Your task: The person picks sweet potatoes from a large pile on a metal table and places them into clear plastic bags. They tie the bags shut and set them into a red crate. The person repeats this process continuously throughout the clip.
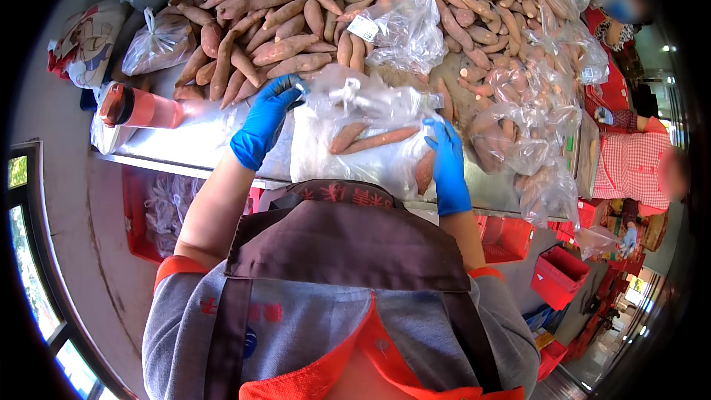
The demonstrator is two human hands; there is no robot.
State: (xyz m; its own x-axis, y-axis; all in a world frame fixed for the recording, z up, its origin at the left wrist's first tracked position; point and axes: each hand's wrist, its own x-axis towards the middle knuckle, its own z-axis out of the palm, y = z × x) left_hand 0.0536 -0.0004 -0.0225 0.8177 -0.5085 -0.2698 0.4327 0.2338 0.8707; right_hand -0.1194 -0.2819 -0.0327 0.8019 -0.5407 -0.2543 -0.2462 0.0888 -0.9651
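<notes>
My left hand (269, 119), in a blue glove, has its thumb and fingers pinched together at the left edge of a clear plastic bag (377, 103). Opposite, my blue-gloved right hand (449, 161) has its fingertips at the right edge of the plastic; whether they grip it cannot be told. Below the bag's crumpled upper part, a short sweet potato (348, 138) and a long thin sweet potato (383, 139) lie on a stack of clear plastic sheets or bags (311, 158). Another sweet potato (424, 172) rests just left of my right hand.
A heap of sweet potatoes (294, 5) covers the far side of the metal table (211, 144). Filled plastic bags (516, 139) crowd the right; a pink bottle (141, 108) lies left. Red crates (561, 275) stand below. A co-worker (633, 164) is at the right.
</notes>
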